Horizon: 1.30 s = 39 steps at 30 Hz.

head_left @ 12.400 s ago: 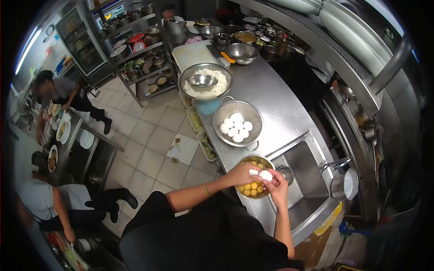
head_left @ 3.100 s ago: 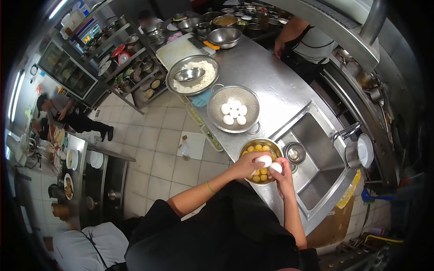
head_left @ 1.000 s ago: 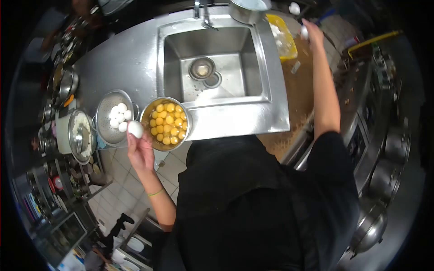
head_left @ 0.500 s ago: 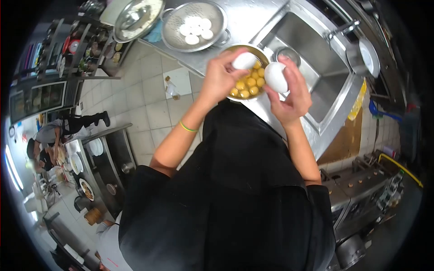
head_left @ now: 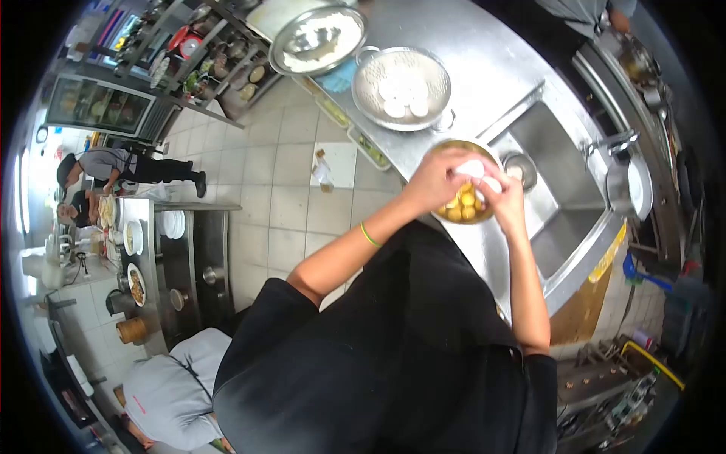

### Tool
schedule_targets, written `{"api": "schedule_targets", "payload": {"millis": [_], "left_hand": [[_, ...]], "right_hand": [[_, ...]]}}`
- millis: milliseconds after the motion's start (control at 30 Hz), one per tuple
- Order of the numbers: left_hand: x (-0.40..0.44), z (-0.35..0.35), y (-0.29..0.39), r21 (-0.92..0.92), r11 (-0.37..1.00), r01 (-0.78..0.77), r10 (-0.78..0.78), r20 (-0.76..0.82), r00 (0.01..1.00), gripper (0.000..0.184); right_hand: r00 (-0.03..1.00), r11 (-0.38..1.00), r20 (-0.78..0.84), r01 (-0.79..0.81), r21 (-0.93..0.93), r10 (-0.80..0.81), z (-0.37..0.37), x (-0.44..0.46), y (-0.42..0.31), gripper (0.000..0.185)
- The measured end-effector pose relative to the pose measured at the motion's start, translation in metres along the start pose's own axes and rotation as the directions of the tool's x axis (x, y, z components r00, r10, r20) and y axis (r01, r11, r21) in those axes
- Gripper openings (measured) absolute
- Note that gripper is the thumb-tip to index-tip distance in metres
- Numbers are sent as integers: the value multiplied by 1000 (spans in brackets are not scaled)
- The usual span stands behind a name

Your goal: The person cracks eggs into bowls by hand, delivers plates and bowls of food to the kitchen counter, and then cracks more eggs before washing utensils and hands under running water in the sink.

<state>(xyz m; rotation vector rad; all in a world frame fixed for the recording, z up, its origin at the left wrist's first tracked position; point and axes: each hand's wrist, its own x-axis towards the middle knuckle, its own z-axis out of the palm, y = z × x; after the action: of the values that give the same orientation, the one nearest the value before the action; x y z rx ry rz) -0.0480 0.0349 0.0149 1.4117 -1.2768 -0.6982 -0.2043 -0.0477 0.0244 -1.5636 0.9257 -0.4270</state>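
Note:
My left hand [head_left: 436, 181] is closed around a white egg [head_left: 470, 169], over a metal bowl [head_left: 463, 143]. Close beside it, my right hand [head_left: 508, 203] grips another white egg [head_left: 492, 184]. The two eggs are very near each other; whether they touch or are cracked I cannot tell. Several yellow yolks [head_left: 463, 206] lie in the bowl beneath, partly hidden by my fingers. Beyond the bowl stands a perforated colander [head_left: 365, 92] containing several white eggs [head_left: 404, 94].
To the right is a steel sink [head_left: 578, 189] with a small round metal container [head_left: 519, 172]. A metal bowl of white stuff [head_left: 321, 38] stands past the colander. Co-workers appear on the left, one in grey [head_left: 170, 390] close by; another person's hand [head_left: 620, 20] shows top right.
Both hands have come together, bringing the two eggs from apart to close by each other above the bowl. The whole view has shifted, so the counter sits further right and lower.

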Motion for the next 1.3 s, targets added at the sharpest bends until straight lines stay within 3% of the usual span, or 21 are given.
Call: {"api": "schedule_targets", "payload": {"millis": [33,67,100,333,467,567,633,700,733,800,833,867,967,1000,1033,1100,1133,1200,1233,1267,1300], "left_hand": [[0,1,4,36,999,24,-25,10,1000,36],[0,6,-7,97,988,-120,124,-38,992,39],[0,5,4,143,990,-16,15,1,1000,42],[-4,10,-24,381,923,-56,34,63,997,49],[-2,-5,-25,375,925,-70,31,109,994,54],[5,-6,-16,296,942,-160,142,80,987,62],[13,-10,6,140,960,242,-269,229,936,67],[16,-5,-18,149,985,84,-108,160,981,65],[21,-4,-9,-102,982,158,-146,117,982,63],[29,-12,-15,-88,995,48,-48,0,999,60],[40,-23,-22,-71,997,-9,4,-69,998,58],[52,-38,-33,47,999,-5,11,-133,991,54],[84,-87,-71,273,958,83,13,-330,944,42],[90,-103,-81,354,925,139,2,-372,928,42],[98,-117,-92,418,891,179,-3,-389,921,42],[114,-144,-141,466,867,179,-103,-185,977,52],[128,-159,-186,739,673,-25,44,-6,999,56],[152,-175,-242,794,588,-155,-2,194,981,67],[154,-164,-229,816,572,-80,-94,162,982,69],[159,-154,-225,817,576,-39,-134,142,981,68],[165,-149,-221,823,567,18,-182,104,978,66]], "right_hand": [[999,999,-24,-32,-38,31,2,0,0,40],[959,944,-60,258,-207,-275,4,9,27,38],[954,945,-113,248,-214,-276,8,10,33,39],[894,839,-173,299,-455,-412,16,5,17,38],[832,644,-19,414,-643,-554,3,5,14,48],[861,599,133,444,-666,-491,5,-2,-3,55],[791,623,63,525,-579,-608,8,10,17,55],[868,814,-53,440,-380,-494,1,12,21,46],[931,915,-112,312,-255,-349,-6,12,24,41],[893,929,-266,369,-24,-362,-20,15,53,32],[962,971,-271,93,219,-31,-35,-4,29,31],[952,970,-304,38,239,37,-56,-16,22,36],[766,905,-643,285,316,-16,-139,-66,17,46],[684,917,-714,367,160,-149,-176,-84,16,44],[474,869,-855,492,61,-209,-202,-98,10,41],[136,886,-952,420,-196,-275,-258,-128,-2,46],[-60,899,-952,316,-302,-299,-290,-141,3,46],[-243,892,-898,180,-414,-368,-344,-158,19,43],[-169,873,-862,18,-488,-478,-373,-166,34,50],[17,881,-891,-139,-452,-454,-397,-172,49,60],[135,959,-990,-274,-78,-42,-409,-171,60,74]]}}
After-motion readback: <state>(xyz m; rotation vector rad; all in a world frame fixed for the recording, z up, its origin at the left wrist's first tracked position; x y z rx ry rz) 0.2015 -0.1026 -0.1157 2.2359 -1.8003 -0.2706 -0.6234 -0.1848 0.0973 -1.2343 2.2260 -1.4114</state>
